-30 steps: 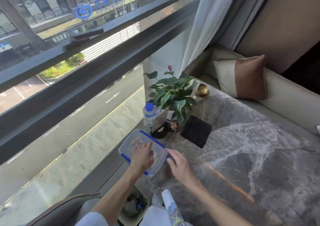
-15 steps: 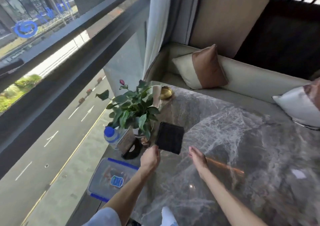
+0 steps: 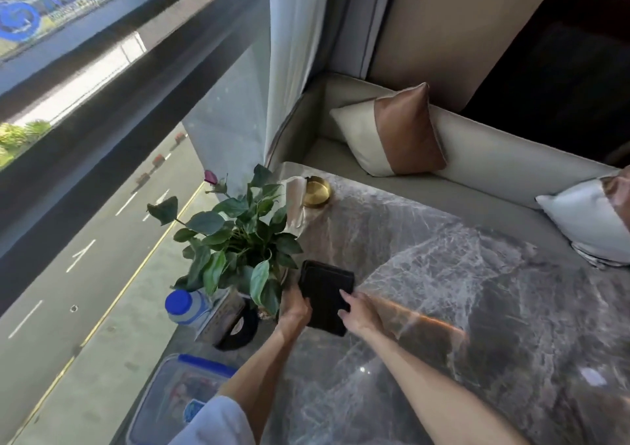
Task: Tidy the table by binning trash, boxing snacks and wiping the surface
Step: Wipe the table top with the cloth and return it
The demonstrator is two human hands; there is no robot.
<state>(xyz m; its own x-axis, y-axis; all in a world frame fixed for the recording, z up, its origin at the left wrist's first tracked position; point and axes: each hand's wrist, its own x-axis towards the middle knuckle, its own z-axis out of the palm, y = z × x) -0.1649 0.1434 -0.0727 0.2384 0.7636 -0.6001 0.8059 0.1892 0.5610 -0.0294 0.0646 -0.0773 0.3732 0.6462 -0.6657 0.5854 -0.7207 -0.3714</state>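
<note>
both hands are now on the black cloth (image 3: 326, 291). a second ago they were on the lid of the snack box (image 3: 177, 397), and half a second ago they were in mid-reach with nothing in them.

left hand (image 3: 295, 308): against the cloth's left edge. its fingers are hidden by the back of the hand, so i cannot tell whether it grips or only touches.

right hand (image 3: 359, 313): fingers fairly straight and spread, tips resting on the cloth's near right part. it is laid on, not clamped.

the cloth lies flat on the table (image 3: 443, 291), directly between the two hands.

the snack box sits lid-on behind the left forearm, toward the person, with no hand on it.

potted plant (image 3: 235, 236): just beyond and left of the left hand, its leaves almost over the knuckles.

water bottle (image 3: 185, 305): farther left of that hand.

gold dish (image 3: 317, 190): well beyond both hands.

pale fleck (image 3: 593, 376): far to the right of the right hand, and i can't tell if it is a scrap or glare.

judgement: boxing looks finished and the work has moved on to wiping. the next move probably needs a firm hold on the cloth, then strokes away from the plant so the leaves are not caught.
</note>
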